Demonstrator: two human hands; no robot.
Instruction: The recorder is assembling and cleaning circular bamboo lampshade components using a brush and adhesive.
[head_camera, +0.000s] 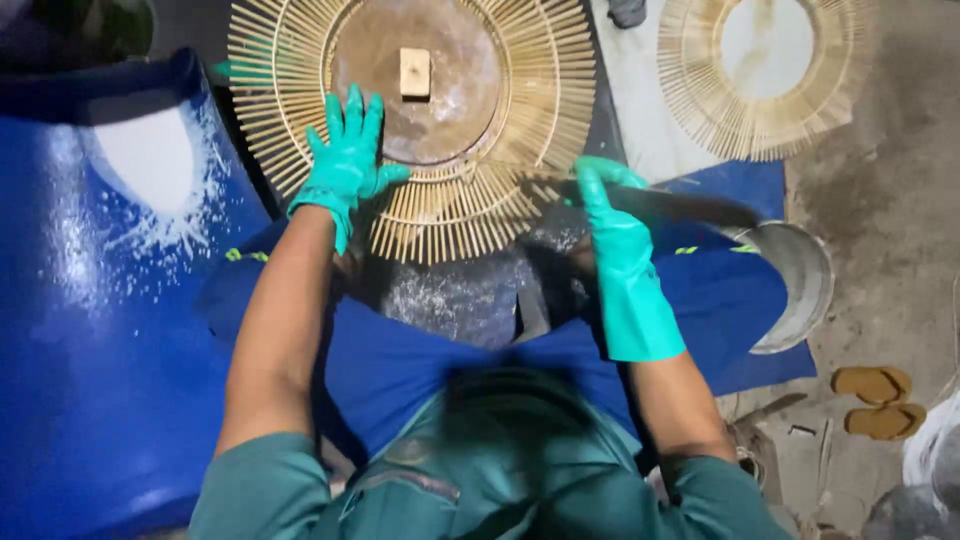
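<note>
The frame (420, 120) lies flat ahead; the left hand (345, 160) presses spread on its spokes, while the right hand (610, 215) grips what looks like a blade (680, 205), pointing rightward off the rim

Left of the left grip (345, 160), a blue barrel (110, 300) walls off the side. Between both grips, the stick wheel (410, 110) fills the worktop. Beyond the right grip (610, 215), a dark blade (680, 205) and metal bowl (800, 280) crowd the floor; farther right lies bare concrete (890, 180).
</note>
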